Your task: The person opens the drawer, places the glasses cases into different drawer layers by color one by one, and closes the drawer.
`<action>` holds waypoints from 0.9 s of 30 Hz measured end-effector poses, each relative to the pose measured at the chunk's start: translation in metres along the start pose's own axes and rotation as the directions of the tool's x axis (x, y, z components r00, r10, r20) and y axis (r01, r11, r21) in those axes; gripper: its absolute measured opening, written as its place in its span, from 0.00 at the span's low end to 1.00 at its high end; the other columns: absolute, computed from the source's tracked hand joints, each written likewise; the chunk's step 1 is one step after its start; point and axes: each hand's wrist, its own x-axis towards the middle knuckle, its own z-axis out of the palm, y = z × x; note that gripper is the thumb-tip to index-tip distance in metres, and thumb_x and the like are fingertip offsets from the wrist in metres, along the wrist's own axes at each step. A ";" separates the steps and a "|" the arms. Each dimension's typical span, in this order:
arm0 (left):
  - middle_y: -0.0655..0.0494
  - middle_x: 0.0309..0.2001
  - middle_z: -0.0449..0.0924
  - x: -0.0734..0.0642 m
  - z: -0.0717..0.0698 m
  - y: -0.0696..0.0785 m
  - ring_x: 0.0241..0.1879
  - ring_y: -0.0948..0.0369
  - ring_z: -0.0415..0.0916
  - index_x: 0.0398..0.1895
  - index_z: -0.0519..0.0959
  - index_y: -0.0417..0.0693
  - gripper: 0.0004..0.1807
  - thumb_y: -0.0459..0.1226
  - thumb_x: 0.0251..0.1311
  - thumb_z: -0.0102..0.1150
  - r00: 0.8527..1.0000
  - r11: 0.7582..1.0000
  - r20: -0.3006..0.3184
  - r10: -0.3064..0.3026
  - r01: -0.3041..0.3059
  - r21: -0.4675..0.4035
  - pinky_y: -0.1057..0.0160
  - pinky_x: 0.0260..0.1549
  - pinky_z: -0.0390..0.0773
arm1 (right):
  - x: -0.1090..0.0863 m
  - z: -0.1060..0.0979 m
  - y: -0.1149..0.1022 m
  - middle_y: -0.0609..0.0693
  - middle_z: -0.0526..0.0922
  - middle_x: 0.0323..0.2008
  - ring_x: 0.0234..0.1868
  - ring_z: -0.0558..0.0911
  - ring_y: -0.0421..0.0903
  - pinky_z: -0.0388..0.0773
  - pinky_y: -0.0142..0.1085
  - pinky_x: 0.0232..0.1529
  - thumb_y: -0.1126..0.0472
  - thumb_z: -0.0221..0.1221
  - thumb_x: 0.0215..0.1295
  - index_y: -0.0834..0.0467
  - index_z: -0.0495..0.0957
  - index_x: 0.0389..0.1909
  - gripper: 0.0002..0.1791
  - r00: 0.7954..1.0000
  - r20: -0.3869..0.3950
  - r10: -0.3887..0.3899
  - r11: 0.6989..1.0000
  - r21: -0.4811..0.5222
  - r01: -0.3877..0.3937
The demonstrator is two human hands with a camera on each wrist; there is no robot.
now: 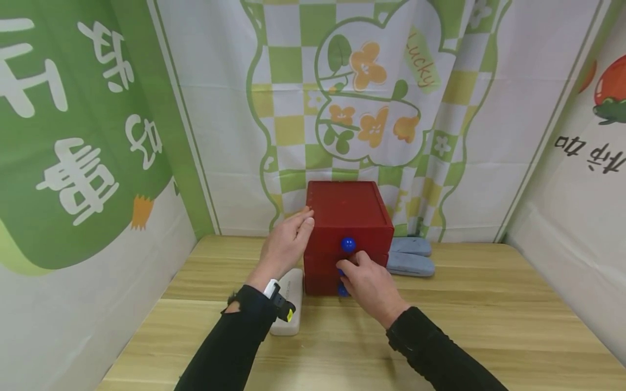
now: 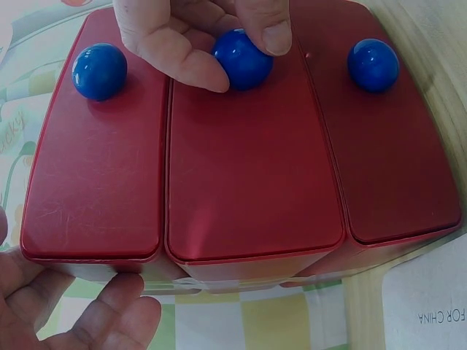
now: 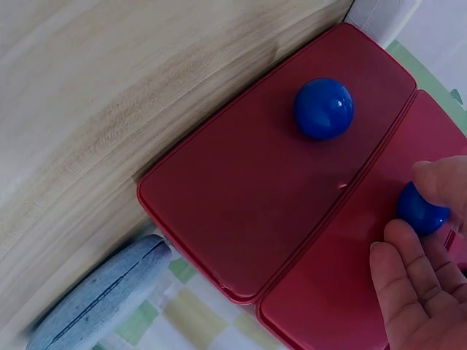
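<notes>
A red box with three stacked drawers stands on the table, each drawer front bearing a round blue knob. The left hand lies against the box's left side near the top, fingers extended; in the left wrist view, its fingertips touch the top drawer's side. Thumb and fingers of the right hand pinch the middle knob, which that hand partly covers in the head view. Above it is the top knob, below it the bottom knob, both untouched.
A flat white case with small lettering lies left of the box, under the left wrist. Right of the box lie two long, rounded blue-grey pieces. Patterned cloth hangs behind and along both sides of the wooden table.
</notes>
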 end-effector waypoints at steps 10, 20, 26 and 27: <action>0.56 0.78 0.67 0.000 0.000 0.001 0.78 0.54 0.63 0.76 0.71 0.49 0.30 0.54 0.82 0.38 1.000 1.000 0.001 0.003 -0.003 0.003 0.47 0.74 0.66 | -0.007 -0.007 -0.005 0.51 0.79 0.37 0.33 0.82 0.44 0.84 0.34 0.28 0.60 0.79 0.54 0.53 0.85 0.47 0.19 1.000 0.000 -0.019 1.000 0.005 0.019; 0.54 0.78 0.67 0.000 0.000 0.002 0.77 0.52 0.63 0.76 0.71 0.48 0.30 0.53 0.82 0.39 1.000 1.000 0.001 0.005 -0.005 0.003 0.45 0.74 0.67 | -0.014 -0.016 -0.011 0.52 0.80 0.38 0.32 0.83 0.42 0.84 0.32 0.28 0.61 0.79 0.54 0.54 0.85 0.47 0.20 0.999 -0.002 -0.043 0.999 0.024 0.043; 0.54 0.78 0.67 -0.001 0.000 0.001 0.78 0.53 0.63 0.76 0.71 0.48 0.30 0.53 0.82 0.39 1.000 1.000 0.001 0.004 -0.004 0.007 0.45 0.74 0.66 | -0.017 -0.021 -0.014 0.50 0.79 0.38 0.30 0.82 0.40 0.82 0.32 0.26 0.61 0.78 0.55 0.53 0.85 0.47 0.19 0.999 0.006 -0.042 0.999 0.029 0.042; 0.53 0.78 0.67 -0.001 0.000 0.001 0.78 0.52 0.63 0.76 0.71 0.48 0.30 0.53 0.82 0.39 1.000 1.000 0.000 0.006 -0.006 0.006 0.45 0.74 0.66 | -0.018 -0.022 -0.015 0.50 0.79 0.37 0.30 0.82 0.40 0.82 0.32 0.25 0.61 0.78 0.56 0.52 0.85 0.47 0.19 0.999 0.008 -0.040 0.999 0.025 0.040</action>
